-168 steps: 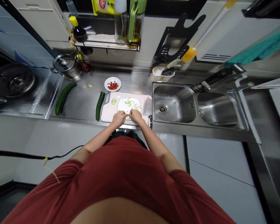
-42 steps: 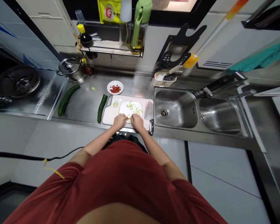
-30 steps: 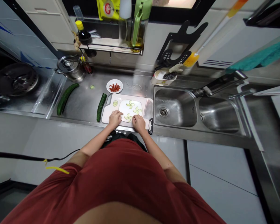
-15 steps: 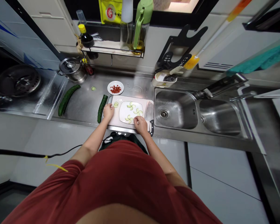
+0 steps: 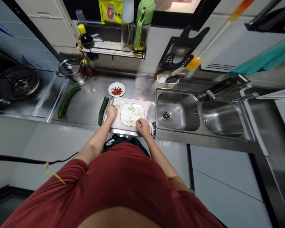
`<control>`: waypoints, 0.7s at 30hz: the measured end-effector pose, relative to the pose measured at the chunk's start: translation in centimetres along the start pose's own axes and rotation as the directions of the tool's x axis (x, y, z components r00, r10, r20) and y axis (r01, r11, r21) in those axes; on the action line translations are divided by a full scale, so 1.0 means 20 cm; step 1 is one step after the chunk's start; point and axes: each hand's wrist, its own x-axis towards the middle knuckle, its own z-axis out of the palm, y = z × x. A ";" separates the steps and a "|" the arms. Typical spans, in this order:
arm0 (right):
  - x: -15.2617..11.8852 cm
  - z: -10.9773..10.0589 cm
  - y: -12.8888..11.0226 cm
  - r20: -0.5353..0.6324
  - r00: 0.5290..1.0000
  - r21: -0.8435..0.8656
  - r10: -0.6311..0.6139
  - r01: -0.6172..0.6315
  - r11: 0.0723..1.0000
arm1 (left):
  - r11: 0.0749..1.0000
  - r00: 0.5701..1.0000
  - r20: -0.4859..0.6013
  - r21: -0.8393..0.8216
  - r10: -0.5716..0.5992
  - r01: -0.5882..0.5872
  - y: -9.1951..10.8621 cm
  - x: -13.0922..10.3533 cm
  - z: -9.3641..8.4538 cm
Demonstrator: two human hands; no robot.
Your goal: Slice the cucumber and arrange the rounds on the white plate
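A white plate [image 5: 132, 114] lies on the pink cutting board [image 5: 117, 125], bearing curved green-edged cucumber slices [image 5: 132, 108] set in pinwheel shapes. My left hand [image 5: 111, 111] is over the board's left part, its fingers closed at a small group of cucumber slices [image 5: 117, 106]. At the plate's lower right edge is my right hand [image 5: 143, 127], fingers curled together; anything in them is too small to make out. A cut cucumber [image 5: 103, 110] rests left of the board. Right of the plate lies a knife, its broad blade [image 5: 151, 111] on the board and its dark handle [image 5: 154, 129] by my right hand.
Behind the board stands a small plate [image 5: 113, 92] of red pieces. A whole cucumber [image 5: 67, 102] and a cucumber end [image 5: 94, 90] lie farther left, near a lidded pot [image 5: 72, 72]. To the right is a double sink [image 5: 180, 126]; a bottle shelf [image 5: 109, 47] hangs above.
My left hand has moved slightly right and away from me, onto the loose cucumber slices. My right hand stays by the plate's edge. The view has shifted a little.
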 end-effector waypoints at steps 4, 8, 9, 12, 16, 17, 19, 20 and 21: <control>0.00 0.02 0.01 -0.077 0.996 0.072 -0.043 0.048 0.996 | 0.999 1.000 0.002 -0.048 -0.020 0.021 0.01 0.00 -0.01; 0.01 0.02 0.01 -0.104 0.993 0.093 -0.054 0.063 0.994 | 0.987 0.998 0.012 -0.147 -0.057 0.058 0.01 0.02 -0.02; 0.01 0.02 0.01 -0.106 0.993 0.095 -0.054 0.065 0.993 | 0.981 0.998 0.014 -0.180 -0.068 0.070 0.01 0.02 -0.03; 0.01 0.02 0.01 -0.114 0.992 0.104 -0.055 0.067 0.992 | 0.944 0.995 0.021 -0.315 -0.099 0.101 0.01 0.04 -0.04; 0.03 0.01 0.01 -0.125 0.991 0.125 -0.056 0.072 0.989 | 0.777 0.989 0.099 -0.612 -0.114 0.151 0.03 0.06 -0.06; 0.04 0.01 0.01 -0.129 0.990 0.134 -0.059 0.077 0.988 | 0.711 0.986 0.131 -0.684 -0.102 0.165 0.05 0.06 -0.08; 0.07 0.00 -0.01 -0.142 0.987 0.159 -0.070 0.092 0.983 | 0.587 0.982 0.184 -0.790 -0.050 0.178 0.08 0.05 -0.12; 0.09 -0.02 -0.03 -0.153 0.985 0.175 -0.077 0.104 0.979 | 0.542 0.980 0.199 -0.822 -0.014 0.175 0.10 0.04 -0.14; 0.11 -0.03 -0.04 -0.166 0.983 0.193 -0.084 0.116 0.974 | 0.514 0.978 0.206 -0.841 0.017 0.168 0.13 0.03 -0.17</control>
